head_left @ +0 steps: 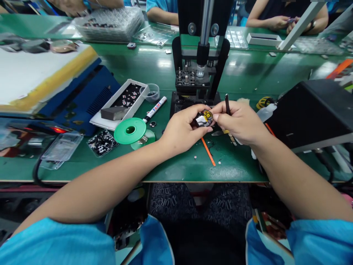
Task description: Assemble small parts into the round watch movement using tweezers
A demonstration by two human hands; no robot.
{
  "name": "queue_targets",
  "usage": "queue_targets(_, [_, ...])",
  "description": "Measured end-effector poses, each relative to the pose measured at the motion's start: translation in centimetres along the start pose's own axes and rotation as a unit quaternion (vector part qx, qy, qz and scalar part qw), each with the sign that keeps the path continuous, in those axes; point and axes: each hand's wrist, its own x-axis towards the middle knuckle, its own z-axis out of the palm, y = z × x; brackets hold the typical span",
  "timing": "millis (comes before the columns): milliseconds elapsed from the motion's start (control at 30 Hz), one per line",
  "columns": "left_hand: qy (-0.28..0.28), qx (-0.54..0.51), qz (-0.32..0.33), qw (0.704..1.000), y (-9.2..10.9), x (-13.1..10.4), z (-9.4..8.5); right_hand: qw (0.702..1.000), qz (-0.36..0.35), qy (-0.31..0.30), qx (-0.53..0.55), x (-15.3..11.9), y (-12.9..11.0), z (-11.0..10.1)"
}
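Observation:
My left hand [183,127] is closed around a small round electronic module [204,118], holding it by the edges between thumb and fingers. A white rectangle and yellow film or tape show on its open face. Against the module's right edge rests my right hand [237,121], its thumb and index finger pinched together. Slim black tweezers [227,105] stick up out of that grip; their tips are hidden by the fingers. Under the hands lies an orange stick [208,151] on the green bench [176,169].
A black press [201,73] stands just beyond the hands. To the left are a solder spool [130,130], a paint marker [155,109], a white tray [121,101] and a blue machine [79,95]. On the right sits a black box [314,110]. Other people work across the bench.

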Motion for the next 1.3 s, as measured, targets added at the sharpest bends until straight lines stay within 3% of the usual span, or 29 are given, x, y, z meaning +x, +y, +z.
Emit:
queue_targets(433, [-0.010,-0.007,-0.015,1.000,0.2,0.2,-0.2,0.996,0.057,0.016,0.061,-0.1,-0.3,0.5])
queue_targets(967, [-0.006,0.025,-0.011,1.000,-0.5,-0.1,0.1,0.999,0.038,0.032,0.012,0.0,-0.5,0.2])
queue_targets(1133, [-0.005,0.068,0.006,0.998,-0.6,-0.2,0.2,0.998,0.030,0.002,-0.059,0.0,0.0,-0.2])
queue_targets(1300, [-0.017,0.126,0.006,0.992,-0.6,-0.3,0.2,0.983,0.022,0.015,-0.181,0.1,-0.1,-0.1])
